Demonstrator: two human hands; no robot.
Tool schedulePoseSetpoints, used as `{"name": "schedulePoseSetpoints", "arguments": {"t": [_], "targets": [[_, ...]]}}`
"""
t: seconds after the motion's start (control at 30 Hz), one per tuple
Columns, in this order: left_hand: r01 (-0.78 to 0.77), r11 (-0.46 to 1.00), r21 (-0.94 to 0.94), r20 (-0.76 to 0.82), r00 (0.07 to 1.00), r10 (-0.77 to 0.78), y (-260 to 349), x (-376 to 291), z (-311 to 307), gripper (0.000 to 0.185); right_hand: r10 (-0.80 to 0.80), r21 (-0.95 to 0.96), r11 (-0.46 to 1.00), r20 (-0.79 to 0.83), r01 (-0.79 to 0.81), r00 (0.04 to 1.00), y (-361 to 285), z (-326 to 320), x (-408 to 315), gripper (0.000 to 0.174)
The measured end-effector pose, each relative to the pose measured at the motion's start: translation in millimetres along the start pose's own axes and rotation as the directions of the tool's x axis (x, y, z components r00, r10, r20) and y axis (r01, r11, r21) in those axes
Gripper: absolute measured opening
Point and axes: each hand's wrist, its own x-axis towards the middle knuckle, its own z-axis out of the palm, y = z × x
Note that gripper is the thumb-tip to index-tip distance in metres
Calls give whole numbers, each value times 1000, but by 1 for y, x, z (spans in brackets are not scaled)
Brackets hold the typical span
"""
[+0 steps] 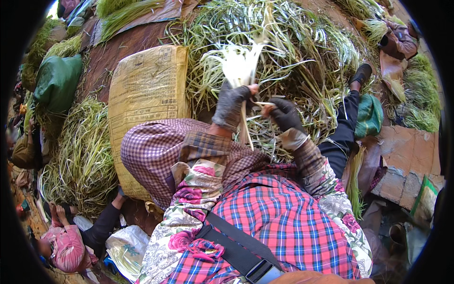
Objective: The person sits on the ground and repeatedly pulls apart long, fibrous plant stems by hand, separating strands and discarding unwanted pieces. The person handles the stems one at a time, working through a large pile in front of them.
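Observation:
My left hand (232, 101), in a grey fingerless glove, grips a bunch of pale plant stalks (237, 67). The bunch's white ends fan out away from me and look overexposed, while a few strands hang below the fist toward my lap. Just to the right, my right hand (286, 113), in a dark fingerless glove, pinches a thin pale strand (263, 103) between thumb and fingers. That strand stretches toward the left fist. Beyond and beneath both hands spreads a large heap of loose green and whitish stalks and leaves (319, 67).
A yellow printed sack (147, 85) lies at my left, beside another pile of greens (79, 152). Green sacks (58, 83) (369, 115) lie on both sides. Flattened cardboard (408, 159) is at right. People sit nearby: one in pink (67, 248), another at upper right (400, 39).

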Motion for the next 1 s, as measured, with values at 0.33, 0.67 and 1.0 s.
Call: {"name": "schedulePoseSetpoints", "arguments": {"t": [0.33,0.67,1.0], "targets": [[-106,945,-310,-101,992,78,20,2,-1,22,-438,-871,470,-372,-144,818,19,-159,97,22],[-207,861,-465,-158,976,149,14,7,-10,24,-162,-89,983,15,163,987,-75,-88,-7,17],[-95,831,-549,50,988,146,6,11,-14,15,-21,-77,997,124,30,992,-80,-42,-39,17]]}}
